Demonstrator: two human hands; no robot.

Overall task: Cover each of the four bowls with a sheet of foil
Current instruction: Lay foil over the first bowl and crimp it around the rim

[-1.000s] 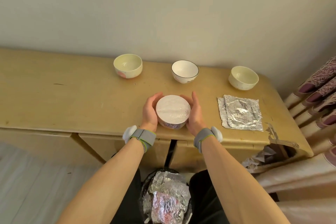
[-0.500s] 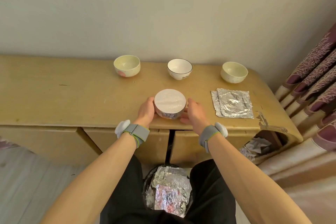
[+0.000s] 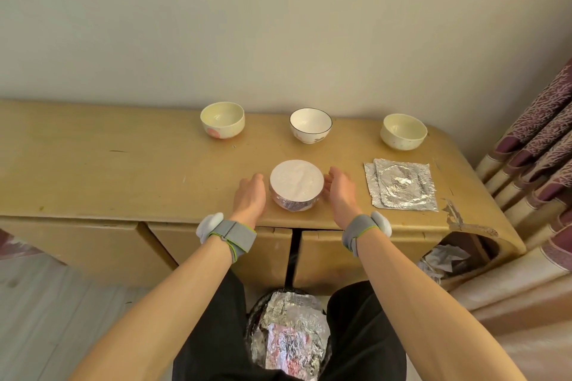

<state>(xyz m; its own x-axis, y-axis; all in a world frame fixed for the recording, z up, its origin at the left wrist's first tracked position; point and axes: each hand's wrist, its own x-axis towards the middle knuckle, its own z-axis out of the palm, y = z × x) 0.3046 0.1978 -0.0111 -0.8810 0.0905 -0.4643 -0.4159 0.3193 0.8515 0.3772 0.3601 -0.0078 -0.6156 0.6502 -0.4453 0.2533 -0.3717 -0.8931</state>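
bare desk (image 3: 123, 170) left of covered bowl (image 3: 296, 189); foil sheets (image 3: 402, 185) block right.

Three uncovered bowls (image 3: 222, 119) (image 3: 310, 124) (image 3: 403, 130), one foil-covered bowl (image 3: 296, 184), one foil stack (image 3: 402, 185)

The foil-covered bowl (image 3: 296, 187) near the front edge of the counter (image 3: 123, 170) showed nothing of its inside. Whether the left hand (image 3: 249, 198) or the right hand (image 3: 340, 192) touched it could not be told, and the left hand's fingers were mostly out of sight past its back. The counter's left end ran off the picture's edge. In the stack of foil sheets (image 3: 402, 185) near the right end, the lower ones lay mostly under the top sheet, their number unclear. The bin (image 3: 291, 328) below sat partly behind the legs (image 3: 213, 343), cut by the bottom edge.
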